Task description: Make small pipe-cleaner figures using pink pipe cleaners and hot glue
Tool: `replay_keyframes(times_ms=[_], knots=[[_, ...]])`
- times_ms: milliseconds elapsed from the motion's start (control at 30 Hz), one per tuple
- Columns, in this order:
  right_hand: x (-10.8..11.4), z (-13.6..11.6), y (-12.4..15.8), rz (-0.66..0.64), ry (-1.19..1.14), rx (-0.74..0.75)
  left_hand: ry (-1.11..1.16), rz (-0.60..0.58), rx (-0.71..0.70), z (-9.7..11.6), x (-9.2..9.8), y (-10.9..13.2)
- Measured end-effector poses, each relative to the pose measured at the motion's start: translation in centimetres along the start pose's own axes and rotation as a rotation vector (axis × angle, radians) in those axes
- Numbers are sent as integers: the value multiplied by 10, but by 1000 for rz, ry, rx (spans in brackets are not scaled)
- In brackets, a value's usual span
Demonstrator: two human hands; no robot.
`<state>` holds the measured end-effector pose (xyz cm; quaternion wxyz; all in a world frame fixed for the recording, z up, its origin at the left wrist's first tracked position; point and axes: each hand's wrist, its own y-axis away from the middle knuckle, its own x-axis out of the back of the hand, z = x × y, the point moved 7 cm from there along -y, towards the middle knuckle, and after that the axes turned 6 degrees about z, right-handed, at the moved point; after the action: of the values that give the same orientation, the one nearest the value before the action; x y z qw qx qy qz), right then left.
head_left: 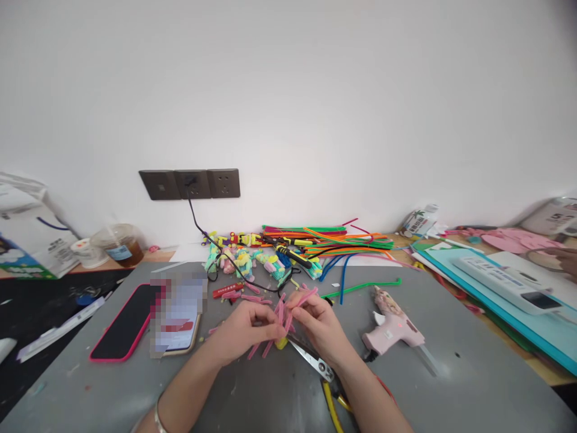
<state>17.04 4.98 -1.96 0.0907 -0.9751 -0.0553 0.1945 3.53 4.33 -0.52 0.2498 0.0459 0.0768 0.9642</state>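
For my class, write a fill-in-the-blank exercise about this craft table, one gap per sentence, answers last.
The left hand and the right hand hold ____ pipe cleaners.
The glue gun lies to the ____ of the right hand.
The scissors have ____ handles.
The black cable plugs into the ____ of three wall sockets.
Answers: pink; right; yellow; middle.
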Motion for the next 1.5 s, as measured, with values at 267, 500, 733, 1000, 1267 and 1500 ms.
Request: replay_keyframes(times_ms=[267,500,733,1000,1267,1500], knots=[[-19,0,6,-178,-51,-50,-90,-265,88,-10,-3,10],[-23,-4,6,-205,-58,-37,-74,-261,123,-3,-2,14],[-17,-1,3,-158,-24,-21,-99,-215,95,-2,1,13],[9,3,-5,145,33,49,-438,100,-201,19,8,11],[17,7,-6,217,60,42,-708,300,-406,19,13,14],[18,12,-5,240,51,8,-759,262,-387,18,10,13]])
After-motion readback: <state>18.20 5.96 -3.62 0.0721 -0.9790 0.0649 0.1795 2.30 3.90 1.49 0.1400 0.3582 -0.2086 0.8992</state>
